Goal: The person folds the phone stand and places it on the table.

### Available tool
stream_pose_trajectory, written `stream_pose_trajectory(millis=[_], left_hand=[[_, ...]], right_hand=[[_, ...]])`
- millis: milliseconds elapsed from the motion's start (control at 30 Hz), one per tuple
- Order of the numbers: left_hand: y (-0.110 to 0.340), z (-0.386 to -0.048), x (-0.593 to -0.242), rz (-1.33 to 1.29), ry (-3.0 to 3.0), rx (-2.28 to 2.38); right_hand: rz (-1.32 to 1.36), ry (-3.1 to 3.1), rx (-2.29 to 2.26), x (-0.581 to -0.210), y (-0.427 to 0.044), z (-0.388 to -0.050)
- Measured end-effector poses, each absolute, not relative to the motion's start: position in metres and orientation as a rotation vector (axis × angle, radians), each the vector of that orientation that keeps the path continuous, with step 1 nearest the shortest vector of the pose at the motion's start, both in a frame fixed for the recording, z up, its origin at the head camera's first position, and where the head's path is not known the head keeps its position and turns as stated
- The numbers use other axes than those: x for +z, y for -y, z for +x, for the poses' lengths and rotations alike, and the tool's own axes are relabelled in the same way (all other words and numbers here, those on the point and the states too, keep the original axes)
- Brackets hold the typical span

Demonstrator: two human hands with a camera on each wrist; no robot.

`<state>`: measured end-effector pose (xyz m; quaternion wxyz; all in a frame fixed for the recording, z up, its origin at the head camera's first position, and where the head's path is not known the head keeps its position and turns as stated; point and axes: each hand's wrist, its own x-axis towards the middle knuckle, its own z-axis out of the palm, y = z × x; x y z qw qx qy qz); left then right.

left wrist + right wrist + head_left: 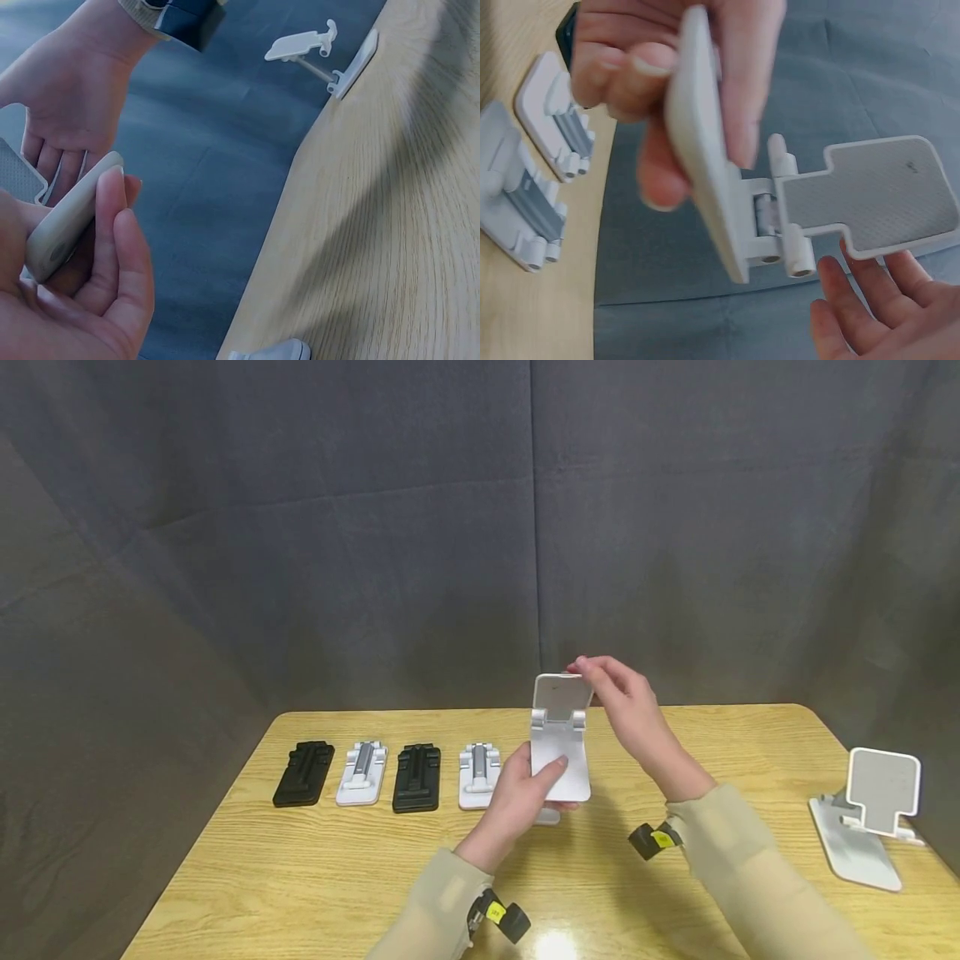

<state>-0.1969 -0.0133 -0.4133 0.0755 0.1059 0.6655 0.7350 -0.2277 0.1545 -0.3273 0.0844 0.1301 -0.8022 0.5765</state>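
Observation:
A white phone stand [560, 760] is held up above the table, its grey-padded panel [889, 195] swung out from the base on a hinge. My left hand [517, 797] grips the base, thumb on its face and fingers behind, as the left wrist view also shows. At the panel's top right corner my right hand [633, 710] pinches the edge between thumb and fingers. In the right wrist view the fingertips [840, 281] of that hand lie along the panel's edge; its thumb is out of sight there.
To the left lie folded phone stands in a row: a black one [303, 773], a white one [362, 774], another black one [417, 778] and another white one [478, 777]. A white piece [547, 817] is partly hidden under my left hand. An unfolded white stand [862, 847] stands far right.

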Motion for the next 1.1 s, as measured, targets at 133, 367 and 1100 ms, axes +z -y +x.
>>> stream_pose_trajectory(millis=[133, 367, 1100], left_hand=[[0.012, -0.196, -0.413, 0.322, -2.006, 2.214], [0.012, -0.195, -0.412, 0.349, -2.032, 2.196], [0.025, -0.204, -0.394, 0.251, -1.879, 2.249]], right_hand=[[0.363, 2.374, 1.734, -0.321, -0.157, -0.230], [0.284, 2.438, 1.747, -0.320, -0.160, -0.230], [0.320, 2.563, 1.762, -0.337, -0.153, -0.230]])
